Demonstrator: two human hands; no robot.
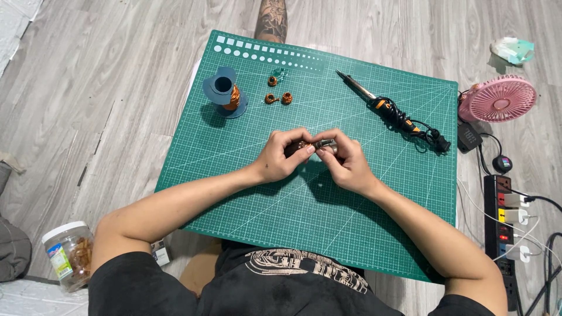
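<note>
Overhead view, read from left to right. A clear plastic jar (pixel 68 255) with a white lid stands on the grey wooden floor (pixel 105 88) beside the person's left elbow. A green cutting mat (pixel 281 228) lies on the floor and carries the work. At its upper left stands a blue spool (pixel 225 92) wound with copper wire; just to its right lie three small copper coils (pixel 278 90), near one another but apart from the spool. At the centre of the mat the two hands meet. The left hand (pixel 284 157) is closed, its fingertips pinching one end of a small copper-coloured part (pixel 304 145). The right hand (pixel 345 161) is closed likewise, gripping a short dark metal piece (pixel 325 144) that touches that part; whether the two are joined cannot be told. Both are held just above the mat, between the fingertips. Further right a soldering iron (pixel 391 111) with an orange and black handle lies diagonally on the mat, its cord bundled at the handle end. Beyond the mat's right edge stand a pink fan (pixel 502 98) and, below it, a black power strip (pixel 502 225) with plugs in it.
</note>
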